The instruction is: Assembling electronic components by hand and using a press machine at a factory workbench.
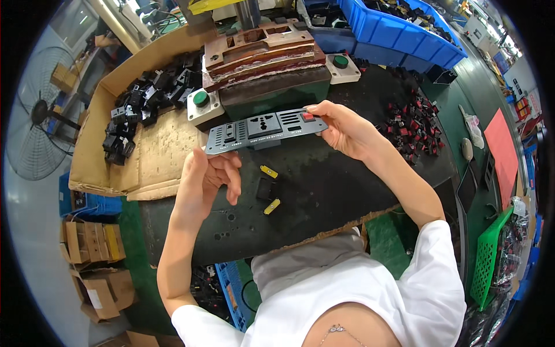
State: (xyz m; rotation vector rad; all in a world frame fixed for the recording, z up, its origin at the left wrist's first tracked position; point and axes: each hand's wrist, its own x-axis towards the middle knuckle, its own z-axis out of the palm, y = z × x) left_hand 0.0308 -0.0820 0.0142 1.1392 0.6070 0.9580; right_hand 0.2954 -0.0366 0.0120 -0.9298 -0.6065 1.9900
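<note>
Between my two hands, tilted above the black work surface, is a long grey panel [240,134] with vent slots, a black multi-hole socket in its middle and a red switch at its right end. My right hand [348,132] is closed on that right end, thumb on top. My left hand [213,173] supports the left end, thumb at its edge and fingers curled below, partly hidden. On the surface below lie two small yellow pieces [269,171] with a small black block [265,188] between them.
Ahead stands a press fixture [263,52] flanked by green push buttons [201,99]. Black parts [151,95] fill a cardboard box [104,144] at left. Red-and-black switches [413,124] are heaped at right. A blue bin [399,29] stands at the back; a green basket [488,254] is far right.
</note>
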